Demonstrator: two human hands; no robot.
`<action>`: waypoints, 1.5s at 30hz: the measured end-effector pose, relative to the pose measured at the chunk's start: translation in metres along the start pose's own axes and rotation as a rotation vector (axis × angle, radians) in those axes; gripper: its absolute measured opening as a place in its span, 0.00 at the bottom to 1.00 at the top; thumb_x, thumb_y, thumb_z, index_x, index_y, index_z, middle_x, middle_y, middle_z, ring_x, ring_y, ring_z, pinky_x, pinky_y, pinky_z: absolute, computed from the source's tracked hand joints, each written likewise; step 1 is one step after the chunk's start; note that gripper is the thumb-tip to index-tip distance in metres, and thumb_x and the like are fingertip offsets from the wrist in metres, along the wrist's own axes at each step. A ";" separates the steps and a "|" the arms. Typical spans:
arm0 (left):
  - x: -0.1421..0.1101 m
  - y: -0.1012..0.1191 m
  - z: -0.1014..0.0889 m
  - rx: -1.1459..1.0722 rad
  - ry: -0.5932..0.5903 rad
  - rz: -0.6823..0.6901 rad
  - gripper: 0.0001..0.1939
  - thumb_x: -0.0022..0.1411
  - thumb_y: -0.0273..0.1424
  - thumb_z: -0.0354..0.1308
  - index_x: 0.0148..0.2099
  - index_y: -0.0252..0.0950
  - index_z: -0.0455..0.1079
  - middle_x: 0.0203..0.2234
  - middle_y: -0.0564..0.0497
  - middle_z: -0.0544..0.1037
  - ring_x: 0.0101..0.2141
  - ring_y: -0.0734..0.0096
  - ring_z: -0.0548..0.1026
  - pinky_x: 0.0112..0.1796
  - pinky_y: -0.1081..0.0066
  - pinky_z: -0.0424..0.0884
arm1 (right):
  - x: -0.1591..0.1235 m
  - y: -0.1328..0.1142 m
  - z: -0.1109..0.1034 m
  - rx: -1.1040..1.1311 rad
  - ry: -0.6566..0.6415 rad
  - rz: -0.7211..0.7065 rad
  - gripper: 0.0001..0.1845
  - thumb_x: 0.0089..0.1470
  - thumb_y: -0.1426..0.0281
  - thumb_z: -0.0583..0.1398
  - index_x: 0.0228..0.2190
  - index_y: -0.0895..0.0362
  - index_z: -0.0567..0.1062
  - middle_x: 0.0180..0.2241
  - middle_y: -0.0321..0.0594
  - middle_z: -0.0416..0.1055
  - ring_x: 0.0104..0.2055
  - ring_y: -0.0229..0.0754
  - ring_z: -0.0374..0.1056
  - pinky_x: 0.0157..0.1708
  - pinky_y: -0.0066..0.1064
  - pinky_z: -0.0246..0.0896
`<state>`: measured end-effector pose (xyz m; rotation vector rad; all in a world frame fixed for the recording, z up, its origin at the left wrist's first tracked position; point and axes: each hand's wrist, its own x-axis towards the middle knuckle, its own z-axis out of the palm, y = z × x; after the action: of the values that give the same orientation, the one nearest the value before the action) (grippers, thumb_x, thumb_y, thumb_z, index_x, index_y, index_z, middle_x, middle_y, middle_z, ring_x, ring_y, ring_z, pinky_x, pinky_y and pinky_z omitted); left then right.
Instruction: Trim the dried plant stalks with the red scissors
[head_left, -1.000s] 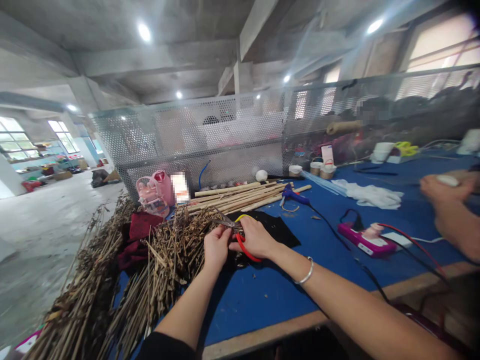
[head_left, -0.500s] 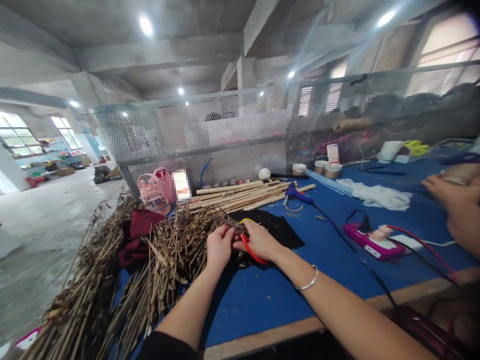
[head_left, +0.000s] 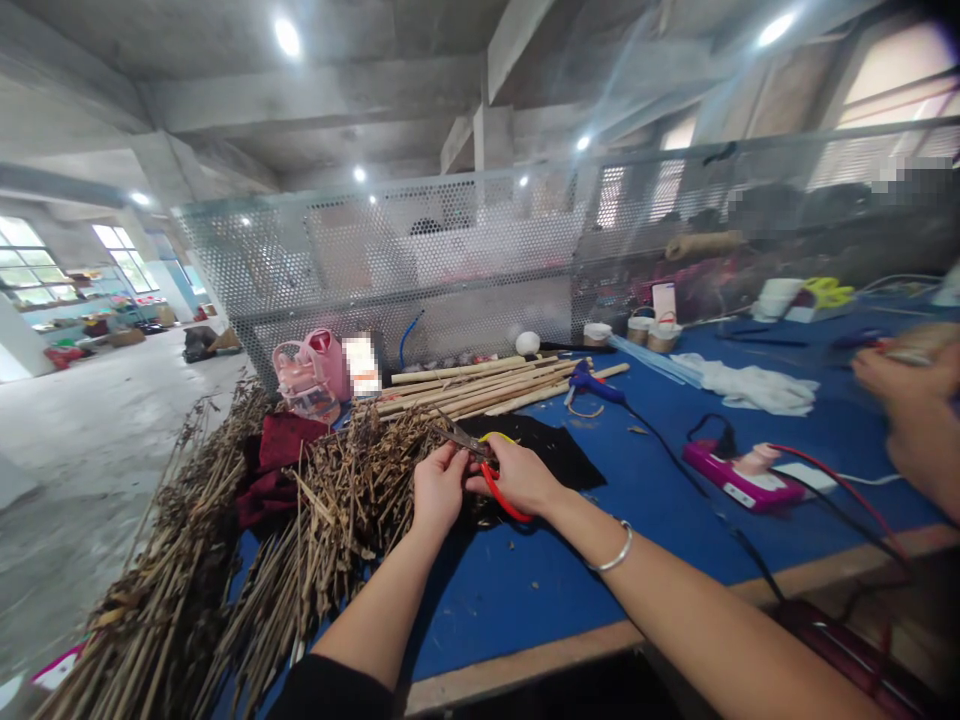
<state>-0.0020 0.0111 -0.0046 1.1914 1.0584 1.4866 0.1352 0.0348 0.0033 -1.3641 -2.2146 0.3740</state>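
Note:
My right hand (head_left: 527, 476) grips scissors (head_left: 504, 497) with red and yellow handles, their dark blades pointing up and left. Close beside the blades, my left hand (head_left: 439, 490) is closed in a pinch; what lies between its fingertips is too small to make out. Both hands are just above the blue table (head_left: 517, 610), over the near edge of a black cloth (head_left: 559, 452). Left of them lies a heap of dried brown stems (head_left: 349, 490), close to my left wrist.
Pale wooden sticks (head_left: 480, 390) lie behind my hands, near a blue glue gun (head_left: 596, 385) with its cord. A purple power strip (head_left: 739, 478) and white gloves (head_left: 757, 385) lie to the right. A pink bottle (head_left: 326, 365) stands back left. At far right are a co-worker's hands (head_left: 911, 400).
My hands and the scissors stay nearly in place, with only slight finger movement. The camera view has shifted a little. The co-worker's hands at far right have moved slightly.

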 end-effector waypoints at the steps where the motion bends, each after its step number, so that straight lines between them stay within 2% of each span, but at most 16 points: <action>1: 0.000 0.000 0.000 0.003 0.003 0.001 0.11 0.52 0.31 0.55 0.37 0.32 0.72 0.29 0.48 0.77 0.27 0.70 0.73 0.30 0.74 0.68 | 0.000 0.000 0.001 0.017 -0.007 0.013 0.22 0.39 0.56 0.63 0.33 0.56 0.64 0.32 0.38 0.68 0.33 0.40 0.66 0.29 0.28 0.52; 14: 0.000 0.001 -0.003 0.082 0.023 0.049 0.09 0.52 0.31 0.54 0.33 0.33 0.72 0.25 0.50 0.77 0.26 0.72 0.72 0.28 0.76 0.67 | -0.001 0.002 0.005 -0.073 0.016 0.025 0.24 0.38 0.51 0.61 0.32 0.55 0.65 0.29 0.37 0.69 0.29 0.40 0.66 0.24 0.26 0.48; 22: -0.003 0.004 0.001 0.035 0.000 0.021 0.09 0.51 0.30 0.55 0.34 0.32 0.73 0.28 0.48 0.78 0.28 0.69 0.74 0.32 0.73 0.69 | 0.000 0.000 0.006 -0.044 0.082 -0.051 0.25 0.37 0.52 0.62 0.31 0.56 0.63 0.31 0.39 0.67 0.32 0.41 0.65 0.28 0.28 0.52; 29: -0.004 0.003 0.001 0.026 0.000 -0.007 0.10 0.52 0.30 0.55 0.35 0.33 0.73 0.29 0.47 0.78 0.29 0.68 0.75 0.32 0.72 0.70 | 0.000 0.001 0.003 0.042 -0.015 -0.008 0.23 0.38 0.56 0.64 0.33 0.55 0.64 0.31 0.37 0.69 0.33 0.41 0.67 0.29 0.28 0.53; 37: -0.006 0.011 0.002 0.069 0.033 -0.010 0.08 0.52 0.28 0.54 0.33 0.34 0.73 0.27 0.49 0.78 0.27 0.71 0.74 0.31 0.74 0.69 | 0.001 0.004 0.006 -0.044 0.003 0.012 0.26 0.36 0.50 0.62 0.31 0.55 0.64 0.31 0.38 0.70 0.32 0.42 0.67 0.26 0.27 0.50; 45: -0.001 0.000 -0.002 0.092 0.011 0.020 0.09 0.53 0.32 0.54 0.35 0.34 0.72 0.29 0.48 0.78 0.28 0.68 0.75 0.30 0.73 0.70 | 0.001 0.003 0.007 -0.087 -0.016 0.054 0.27 0.37 0.48 0.61 0.32 0.55 0.65 0.31 0.39 0.70 0.32 0.43 0.67 0.25 0.27 0.50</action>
<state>-0.0043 0.0096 -0.0050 1.2623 1.1354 1.4755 0.1333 0.0369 -0.0037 -1.4733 -2.2340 0.3121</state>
